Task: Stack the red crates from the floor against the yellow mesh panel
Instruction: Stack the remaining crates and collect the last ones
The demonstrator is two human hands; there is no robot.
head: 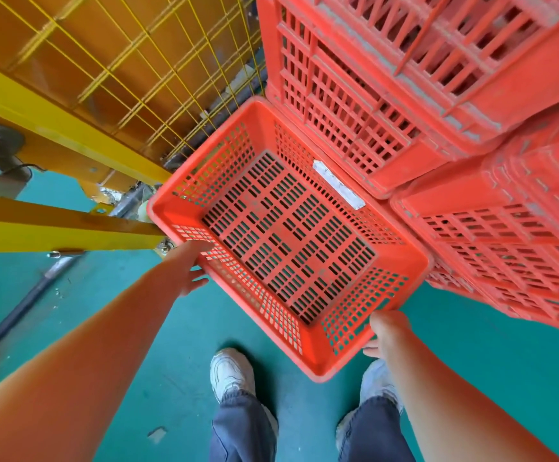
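Note:
A red slatted crate (184,208) sits in front of me, open side up, a white label on its far inner wall. My left hand (189,268) grips its left rim, fingers curled over the edge. My right hand (386,331) grips the near right rim. The crate's far corner lies close to the yellow mesh panel (131,61) at the upper left. Whether the crate rests on the floor or hangs just above it I cannot tell. Tall stacks of red crates (438,111) fill the right side, touching the held crate's right edge.
Green floor (178,345) lies underneath, my two white shoes just behind the crate. Yellow steel beams (47,225) run along the left under the mesh. A dark bar (21,311) lies on the floor at the left. Small debris sits by the panel's base.

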